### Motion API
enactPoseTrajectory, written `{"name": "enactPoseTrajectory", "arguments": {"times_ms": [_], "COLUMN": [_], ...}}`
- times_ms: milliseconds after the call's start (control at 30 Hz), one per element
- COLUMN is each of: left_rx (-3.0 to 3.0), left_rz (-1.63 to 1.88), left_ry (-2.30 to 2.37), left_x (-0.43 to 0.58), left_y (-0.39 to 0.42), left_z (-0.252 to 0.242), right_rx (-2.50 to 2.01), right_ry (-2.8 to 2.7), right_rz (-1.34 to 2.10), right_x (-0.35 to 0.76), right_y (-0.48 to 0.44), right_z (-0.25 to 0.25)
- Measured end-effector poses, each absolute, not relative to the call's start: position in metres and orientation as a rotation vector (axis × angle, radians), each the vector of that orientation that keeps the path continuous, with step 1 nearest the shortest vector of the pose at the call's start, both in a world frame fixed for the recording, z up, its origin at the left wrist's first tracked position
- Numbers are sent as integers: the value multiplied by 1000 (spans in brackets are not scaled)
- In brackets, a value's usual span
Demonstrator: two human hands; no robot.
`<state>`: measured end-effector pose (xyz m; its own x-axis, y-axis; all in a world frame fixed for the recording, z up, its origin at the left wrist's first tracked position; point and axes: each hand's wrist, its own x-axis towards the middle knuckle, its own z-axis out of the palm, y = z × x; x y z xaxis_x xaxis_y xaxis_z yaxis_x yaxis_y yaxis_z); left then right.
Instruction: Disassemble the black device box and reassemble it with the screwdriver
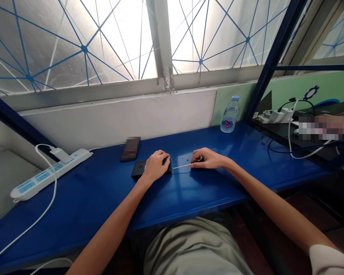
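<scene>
On the blue table a flat black box-like device (137, 169) lies under my left hand (156, 166), whose fingers are wrapped over its right part. My right hand (206, 158) grips the dark handle of a screwdriver (181, 166). The thin metal shaft points left, and its tip meets or nearly meets the right edge of the black device. Several tiny dark pieces (187, 159), perhaps screws, are scattered on the table between my hands. My left fingers hide much of the device's right end.
Behind my left hand lies a dark phone-like slab (131, 148). A white power strip (51, 173) with a plugged-in charger and cable runs along the left. A water bottle (230, 115) stands by the wall. At far right, another person's hand (332, 126) is near cables and plugs.
</scene>
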<state>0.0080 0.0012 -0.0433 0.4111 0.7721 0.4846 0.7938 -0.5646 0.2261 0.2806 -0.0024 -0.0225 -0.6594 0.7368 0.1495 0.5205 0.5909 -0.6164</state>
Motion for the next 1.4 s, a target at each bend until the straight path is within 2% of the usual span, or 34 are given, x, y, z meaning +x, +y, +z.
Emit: {"name": "enactPoseTrajectory", "arguments": {"times_ms": [167,400,567,1200,1400], "left_rx": [-2607,-2604,-2610,-2612,-2615], "left_rz": [-863,-859,-838,-827,-813], "left_ry": [-1456,-1459,-1469,-1465,-1465], "left_x": [8,9,9,9,8], "left_y": [1,-1,0,-1,-1], "left_z": [-42,-40,-41,-40,-40], "right_rx": [-991,-1011,-994,-983,-1013], "right_ry": [-2357,-2285,-2379,-2414,-2318], "right_rz": [778,982,824,760,1115], "right_x": [279,277,276,277,276], "right_y": [-2,-4,-4,-2,-2], "right_z": [-25,-28,-26,-27,-32]}}
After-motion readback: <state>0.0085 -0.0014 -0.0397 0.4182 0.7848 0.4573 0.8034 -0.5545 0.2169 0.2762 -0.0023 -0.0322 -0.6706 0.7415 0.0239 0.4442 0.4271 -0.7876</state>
